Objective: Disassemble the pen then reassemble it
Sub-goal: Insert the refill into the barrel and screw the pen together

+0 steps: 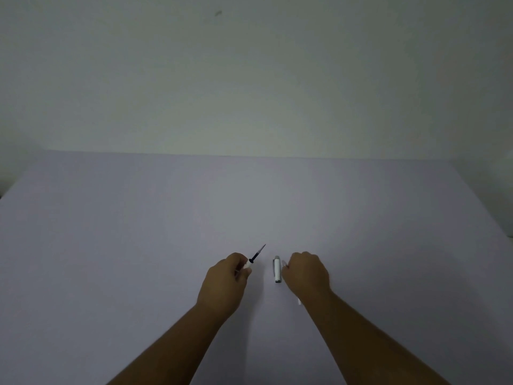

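Observation:
My left hand grips the white pen body, whose dark refill tip sticks out and points up and to the right. The white pen cap lies on the table between my hands, lengthwise away from me. My right hand hovers just right of the cap with its fingers curled; a small pale piece shows at its fingertips by the cap. Another thin white piece peeks out under my right wrist. What the right hand holds is unclear.
A wide pale lilac table fills the lower half of the view. Its far edge meets a plain grey-white wall. The table's left corner shows at the far left.

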The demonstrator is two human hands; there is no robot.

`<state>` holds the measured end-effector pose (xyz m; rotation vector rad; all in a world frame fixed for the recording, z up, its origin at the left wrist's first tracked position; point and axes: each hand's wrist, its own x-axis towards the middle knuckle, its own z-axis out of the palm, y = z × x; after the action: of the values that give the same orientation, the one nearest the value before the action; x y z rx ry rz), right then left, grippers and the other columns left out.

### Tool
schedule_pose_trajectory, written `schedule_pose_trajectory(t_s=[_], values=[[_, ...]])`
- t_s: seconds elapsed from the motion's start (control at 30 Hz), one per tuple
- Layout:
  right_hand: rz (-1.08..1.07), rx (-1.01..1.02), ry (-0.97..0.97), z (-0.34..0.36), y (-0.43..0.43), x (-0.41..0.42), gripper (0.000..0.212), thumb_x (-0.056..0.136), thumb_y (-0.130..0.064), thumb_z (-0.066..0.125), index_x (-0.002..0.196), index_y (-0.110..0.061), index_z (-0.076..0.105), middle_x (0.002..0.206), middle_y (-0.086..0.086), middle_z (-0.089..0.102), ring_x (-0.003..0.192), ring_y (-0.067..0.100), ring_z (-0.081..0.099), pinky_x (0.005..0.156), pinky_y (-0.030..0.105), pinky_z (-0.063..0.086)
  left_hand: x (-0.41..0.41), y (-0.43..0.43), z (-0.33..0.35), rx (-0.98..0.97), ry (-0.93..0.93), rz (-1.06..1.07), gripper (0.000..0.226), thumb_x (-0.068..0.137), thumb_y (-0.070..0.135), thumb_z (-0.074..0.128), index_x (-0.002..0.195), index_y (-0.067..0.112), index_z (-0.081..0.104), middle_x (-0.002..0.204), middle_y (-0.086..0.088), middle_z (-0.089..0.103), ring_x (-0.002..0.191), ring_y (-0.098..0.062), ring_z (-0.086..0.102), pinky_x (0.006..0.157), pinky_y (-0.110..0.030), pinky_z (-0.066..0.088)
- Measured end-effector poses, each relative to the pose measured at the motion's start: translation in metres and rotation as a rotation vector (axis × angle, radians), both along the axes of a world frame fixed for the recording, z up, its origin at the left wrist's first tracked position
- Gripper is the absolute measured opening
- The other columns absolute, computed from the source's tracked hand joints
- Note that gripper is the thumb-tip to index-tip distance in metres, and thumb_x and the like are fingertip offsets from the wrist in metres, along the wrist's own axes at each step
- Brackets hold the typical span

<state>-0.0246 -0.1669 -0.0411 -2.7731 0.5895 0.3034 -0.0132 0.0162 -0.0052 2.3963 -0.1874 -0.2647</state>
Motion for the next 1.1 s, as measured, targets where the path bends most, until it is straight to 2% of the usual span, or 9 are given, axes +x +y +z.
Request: schedule_pose_trajectory(t_s=[0.1, 0.2, 0.23, 0.3, 0.5, 0.63, 0.97, 1.1], values=[[-0.244, 0.342, -0.135, 0.018, -0.002, 0.008, 0.024, 0.084, -0.030, 0.058, 0.082, -0.007, 0.064, 0.075, 0.008, 0.064, 0.068, 0.021, 0.057, 0.060, 0.028, 0.044, 0.003, 0.001, 0.001, 0.014, -0.013, -0.020, 0.016, 0.091, 0.030, 0.054, 0.102, 0.021, 0.059, 0.084, 0.005, 0.058, 0.071, -0.009, 0.052, 0.056, -0.010, 0.033], [-0.506, 0.976, -0.302, 0.043, -0.005, 0.018, 0.008, 0.083, -0.009, 0.056, 0.088, -0.008, 0.062, 0.069, 0.009, 0.064, 0.056, 0.017, 0.056, 0.056, 0.031, 0.054, 0.009, 0.002, 0.005, 0.035, -0.052, -0.047, 0.018, 0.092, 0.029, 0.053, 0.105, 0.019, 0.060, 0.089, 0.003, 0.060, 0.075, -0.012, 0.053, 0.059, -0.016, 0.037], [-0.534, 1.155, -0.340, 0.051, -0.005, 0.020, 0.011, 0.083, -0.003, 0.053, 0.089, -0.009, 0.061, 0.068, 0.009, 0.064, 0.054, 0.016, 0.057, 0.052, 0.029, 0.055, 0.011, 0.003, 0.007, 0.049, -0.069, -0.056, 0.019, 0.092, 0.028, 0.053, 0.107, 0.019, 0.060, 0.091, 0.001, 0.062, 0.078, -0.014, 0.055, 0.063, -0.020, 0.040], [-0.512, 1.331, -0.381, 0.063, -0.006, 0.021, 0.015, 0.085, 0.003, 0.051, 0.086, -0.009, 0.060, 0.070, 0.011, 0.065, 0.055, 0.017, 0.060, 0.052, 0.025, 0.056, 0.014, 0.003, 0.011, 0.091, -0.109, -0.086, 0.021, 0.092, 0.027, 0.051, 0.109, 0.018, 0.060, 0.096, -0.002, 0.065, 0.082, -0.016, 0.055, 0.068, -0.024, 0.041], [-0.344, 1.299, -0.395, 0.075, -0.004, 0.010, 0.014, 0.083, 0.003, 0.058, 0.080, -0.009, 0.064, 0.073, 0.010, 0.069, 0.061, 0.016, 0.066, 0.061, 0.025, 0.058, 0.015, 0.000, 0.026, 0.132, -0.205, -0.151, 0.019, 0.093, 0.026, 0.049, 0.106, 0.018, 0.059, 0.093, -0.004, 0.066, 0.076, -0.014, 0.050, 0.063, -0.025, 0.037], [-0.278, 1.264, -0.380, 0.078, -0.001, 0.002, 0.013, 0.081, 0.003, 0.060, 0.080, -0.009, 0.066, 0.075, 0.009, 0.071, 0.063, 0.015, 0.067, 0.060, 0.023, 0.057, 0.011, -0.002, 0.033, 0.136, -0.228, -0.181, 0.018, 0.093, 0.026, 0.049, 0.105, 0.017, 0.060, 0.090, -0.004, 0.065, 0.074, -0.014, 0.048, 0.061, -0.024, 0.034], [-0.323, 1.269, -0.529, 0.093, -0.007, -0.014, 0.017, 0.083, 0.003, 0.055, 0.080, -0.011, 0.064, 0.077, 0.009, 0.070, 0.065, 0.017, 0.064, 0.062, 0.026, 0.056, 0.002, 0.000, 0.042, 0.110, -0.232, -0.161, 0.020, 0.093, 0.026, 0.049, 0.107, 0.017, 0.060, 0.094, -0.003, 0.066, 0.078, -0.013, 0.049, 0.066, -0.023, 0.036], [-0.281, 1.239, -0.507, 0.099, -0.005, -0.017, 0.015, 0.083, 0.003, 0.057, 0.080, -0.011, 0.064, 0.077, 0.009, 0.070, 0.065, 0.017, 0.064, 0.061, 0.024, 0.056, -0.002, -0.001, 0.046, 0.113, -0.244, -0.179, 0.018, 0.094, 0.026, 0.049, 0.106, 0.017, 0.059, 0.092, -0.003, 0.065, 0.077, -0.013, 0.048, 0.064, -0.023, 0.035]])
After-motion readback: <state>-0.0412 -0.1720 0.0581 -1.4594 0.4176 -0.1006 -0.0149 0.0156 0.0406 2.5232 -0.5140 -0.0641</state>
